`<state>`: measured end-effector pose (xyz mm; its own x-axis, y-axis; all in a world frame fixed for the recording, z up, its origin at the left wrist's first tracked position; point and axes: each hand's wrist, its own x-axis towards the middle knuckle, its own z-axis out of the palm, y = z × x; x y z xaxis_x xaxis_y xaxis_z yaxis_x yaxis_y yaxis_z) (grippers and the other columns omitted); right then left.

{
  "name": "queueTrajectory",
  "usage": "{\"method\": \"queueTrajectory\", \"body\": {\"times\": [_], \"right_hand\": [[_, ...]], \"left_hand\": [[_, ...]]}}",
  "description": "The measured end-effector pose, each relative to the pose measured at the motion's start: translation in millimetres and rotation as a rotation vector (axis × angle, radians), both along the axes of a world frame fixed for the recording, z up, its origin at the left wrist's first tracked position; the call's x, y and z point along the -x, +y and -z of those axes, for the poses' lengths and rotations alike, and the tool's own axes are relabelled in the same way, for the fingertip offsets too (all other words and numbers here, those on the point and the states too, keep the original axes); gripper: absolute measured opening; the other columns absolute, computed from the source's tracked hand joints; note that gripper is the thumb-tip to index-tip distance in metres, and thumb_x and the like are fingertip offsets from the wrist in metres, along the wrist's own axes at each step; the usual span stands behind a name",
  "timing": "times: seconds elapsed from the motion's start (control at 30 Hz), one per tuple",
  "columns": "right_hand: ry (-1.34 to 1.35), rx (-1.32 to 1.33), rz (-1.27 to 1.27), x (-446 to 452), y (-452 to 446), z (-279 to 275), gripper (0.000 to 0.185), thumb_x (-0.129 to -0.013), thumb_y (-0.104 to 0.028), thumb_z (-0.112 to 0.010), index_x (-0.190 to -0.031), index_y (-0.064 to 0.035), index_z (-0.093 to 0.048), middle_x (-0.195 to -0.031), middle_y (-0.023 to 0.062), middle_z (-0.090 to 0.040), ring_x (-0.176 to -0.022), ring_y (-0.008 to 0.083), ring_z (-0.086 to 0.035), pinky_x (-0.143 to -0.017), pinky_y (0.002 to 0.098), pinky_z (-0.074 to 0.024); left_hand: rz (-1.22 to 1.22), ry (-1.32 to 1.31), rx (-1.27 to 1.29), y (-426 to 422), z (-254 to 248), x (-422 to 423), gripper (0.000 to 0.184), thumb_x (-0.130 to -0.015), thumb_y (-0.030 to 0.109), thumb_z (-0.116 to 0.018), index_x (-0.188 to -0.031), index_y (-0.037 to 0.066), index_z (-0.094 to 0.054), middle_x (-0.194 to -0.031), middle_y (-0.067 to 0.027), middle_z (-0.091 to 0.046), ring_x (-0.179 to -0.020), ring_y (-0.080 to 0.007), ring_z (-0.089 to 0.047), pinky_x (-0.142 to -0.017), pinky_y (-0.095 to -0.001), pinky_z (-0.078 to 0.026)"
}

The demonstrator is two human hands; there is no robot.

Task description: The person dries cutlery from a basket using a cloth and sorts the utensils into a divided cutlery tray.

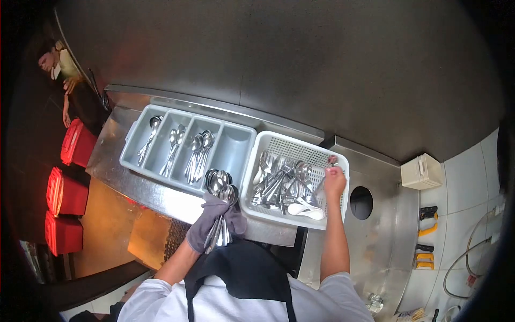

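My left hand (pixel 209 214), in a grey glove, is closed around a bunch of metal spoons (pixel 218 181), bowls upward, with grey cloth beside it. My right hand (pixel 335 183) is bare and closed on a spoon (pixel 332 160) over the right side of a white perforated basket (pixel 339 214). Inside the basket lie mixed metal forks (pixel 265 161) and spoons, plus white soup spoons (pixel 306 211). To its left is a grey cutlery tray (pixel 233 145) with compartments; three hold metal spoons (pixel 199 153), and the one nearest the basket shows no cutlery.
The steel counter (pixel 177 198) carries the tray and basket, with a round hole (pixel 361 203) on the right. Red bins (pixel 67 196) stand at left, where another person (pixel 67 67) is visible. A cream box (pixel 422 172) and yellow-handled tools (pixel 427 229) are at right.
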<state>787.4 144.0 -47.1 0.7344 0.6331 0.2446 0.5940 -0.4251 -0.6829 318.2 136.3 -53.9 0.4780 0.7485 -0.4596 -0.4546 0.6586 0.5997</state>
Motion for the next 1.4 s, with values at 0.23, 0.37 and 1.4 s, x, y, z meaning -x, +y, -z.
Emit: {"method": "queueTrajectory", "body": {"times": [0.23, 0.37, 1.4], "right_hand": [[-0.019, 0.233, -0.061, -18, 21, 7, 0.025, -0.082, -0.026, -0.075, -0.096, -0.0047, -0.072, -0.087, 0.0185, -0.074, -0.085, 0.0356, -0.073, -0.077, 0.0466, -0.0547], [-0.033, 0.61, -0.112, 5, 38, 13, 0.032, -0.077, -0.032, -0.078, -0.094, -0.0042, -0.075, -0.094, 0.0206, -0.075, -0.093, 0.0379, -0.072, -0.083, 0.0478, -0.0557], [0.742, 0.07, -0.648, 272, -14, -119, 0.023, -0.091, -0.021, -0.077, -0.099, 0.0008, -0.074, -0.075, 0.0041, -0.072, -0.064, 0.01, -0.068, -0.056, 0.0237, -0.0525]], "left_hand": [[-0.063, -0.059, -0.024, 11, 13, -7, 0.045, -0.079, 0.001, -0.072, -0.121, -0.005, -0.057, -0.109, -0.0218, -0.063, -0.103, -0.0366, -0.062, -0.097, -0.0445, -0.046], [0.067, 0.309, -0.603, 13, -39, -14, 0.033, -0.087, 0.005, -0.063, -0.119, -0.003, -0.058, -0.106, -0.016, -0.063, -0.097, -0.0273, -0.062, -0.092, -0.0377, -0.048], [0.15, 0.023, -0.47, 0, -72, -43, 0.02, -0.106, 0.012, -0.05, -0.12, 0.0, -0.059, -0.099, -0.0048, -0.064, -0.089, -0.0112, -0.062, -0.078, -0.0248, -0.052]]}}
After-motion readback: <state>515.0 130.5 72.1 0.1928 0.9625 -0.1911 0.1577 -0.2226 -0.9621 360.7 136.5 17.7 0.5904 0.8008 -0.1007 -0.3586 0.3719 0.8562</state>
